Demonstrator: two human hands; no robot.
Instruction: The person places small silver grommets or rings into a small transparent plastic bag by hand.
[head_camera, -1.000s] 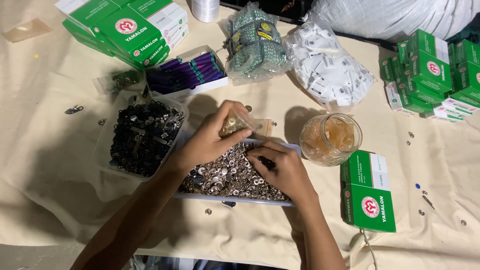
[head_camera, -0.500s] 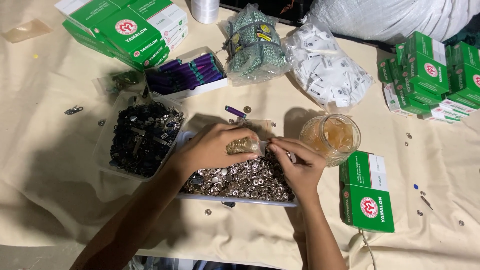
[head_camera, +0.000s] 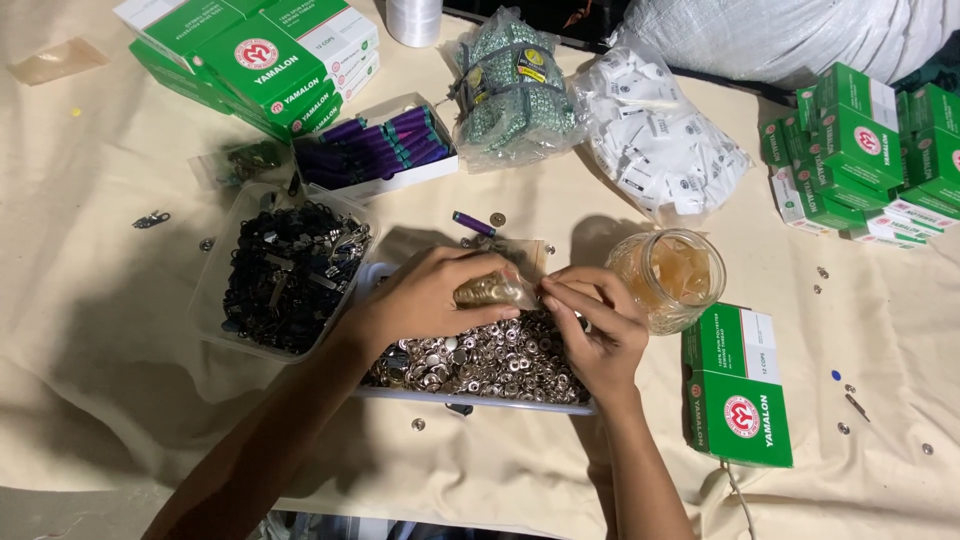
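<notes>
bag (head_camera: 493, 290) | small, clear plastic, full of brass-coloured studs | pinched between left fingers (head_camera: 470, 290) and right fingertips (head_camera: 552, 297) | above tray (head_camera: 480, 398) of silver studs

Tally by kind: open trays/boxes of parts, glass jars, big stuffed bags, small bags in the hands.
Open trays/boxes: 3 (black-parts tub, silver-snaps tray, purple-spool box)
Glass jar: 1
Big stuffed bags: 2 (green-bundle bag, white-tag bag)
Small bag in left hand: 1
Total: 7

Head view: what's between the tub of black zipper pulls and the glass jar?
Both hands, left hand and right hand, pinching a small clear bag of brass bits over the tray of silver snaps.
</notes>
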